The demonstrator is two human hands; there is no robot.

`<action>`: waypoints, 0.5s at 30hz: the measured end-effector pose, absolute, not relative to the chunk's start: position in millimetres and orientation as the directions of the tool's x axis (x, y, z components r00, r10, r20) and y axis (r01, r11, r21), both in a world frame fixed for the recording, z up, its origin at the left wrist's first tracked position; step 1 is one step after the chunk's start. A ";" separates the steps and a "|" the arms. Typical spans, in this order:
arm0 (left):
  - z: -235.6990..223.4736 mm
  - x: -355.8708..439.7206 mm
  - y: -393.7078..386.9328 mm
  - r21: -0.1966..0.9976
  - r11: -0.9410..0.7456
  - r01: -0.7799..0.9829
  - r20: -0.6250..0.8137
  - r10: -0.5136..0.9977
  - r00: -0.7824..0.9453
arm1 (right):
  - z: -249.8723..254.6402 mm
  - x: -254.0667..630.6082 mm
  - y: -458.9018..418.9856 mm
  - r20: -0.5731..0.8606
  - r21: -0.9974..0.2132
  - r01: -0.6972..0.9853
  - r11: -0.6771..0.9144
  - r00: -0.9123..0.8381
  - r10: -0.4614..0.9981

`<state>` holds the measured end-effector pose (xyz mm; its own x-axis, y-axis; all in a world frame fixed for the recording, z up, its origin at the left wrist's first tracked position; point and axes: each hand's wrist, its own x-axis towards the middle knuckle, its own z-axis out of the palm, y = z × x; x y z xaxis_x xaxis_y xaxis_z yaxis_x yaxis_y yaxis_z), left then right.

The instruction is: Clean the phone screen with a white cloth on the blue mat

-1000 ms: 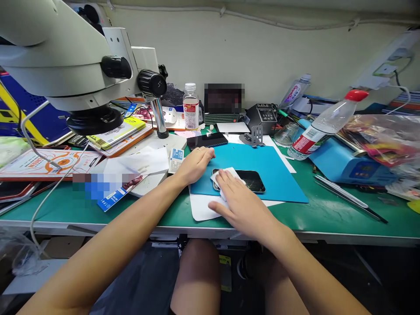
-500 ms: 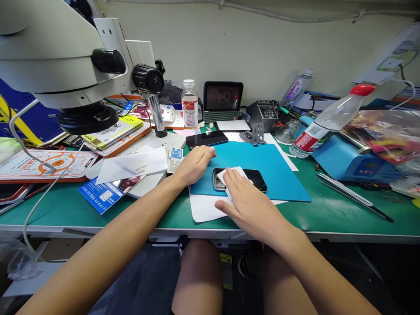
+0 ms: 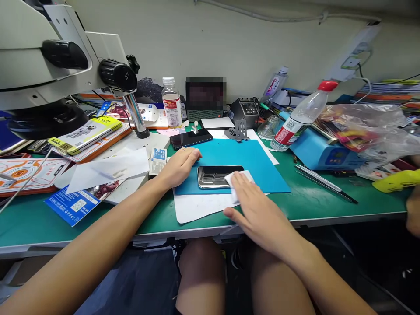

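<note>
1. A phone [image 3: 213,175] lies flat, screen side up, on a blue mat [image 3: 265,157], its long side running left to right. Streaky marks show on its dark face.
2. A white cloth [image 3: 248,176] covers the phone's right end and spills over its near edge.
3. The right hand [image 3: 257,203] is open and flat on the cloth, fingers stretched out together, thumb spread away to the side.
4. The left hand [image 3: 180,167] rests at the mat's left edge, back upward, fingers slightly bent. Its underside is hidden, so I cannot tell whether it is closed or holds anything.
5. A white sheet [image 3: 193,209] sticks out from under the near side of the mat, on a green table [image 3: 157,221].
6. Beyond the left hand lies a second phone [image 3: 192,138], dark and flat; a small stand [image 3: 241,130] is at the mat's far edge.
7. To the right, a red-capped bottle [image 3: 302,117] leans beside a blue box [image 3: 328,153], with thin tools [image 3: 323,183] lying nearer.
8. At the left, a microscope [image 3: 22,65] overhangs books and papers.
</note>
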<state>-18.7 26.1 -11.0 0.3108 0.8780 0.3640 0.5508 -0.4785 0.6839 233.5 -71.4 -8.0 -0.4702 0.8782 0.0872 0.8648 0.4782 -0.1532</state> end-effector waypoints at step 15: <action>-10.9 -18.0 23.8 0.710 -0.443 0.547 0.358 0.897 0.261 | 0.6 157.4 -42.8 0.035 -0.268 0.856 0.441 -0.449 0.893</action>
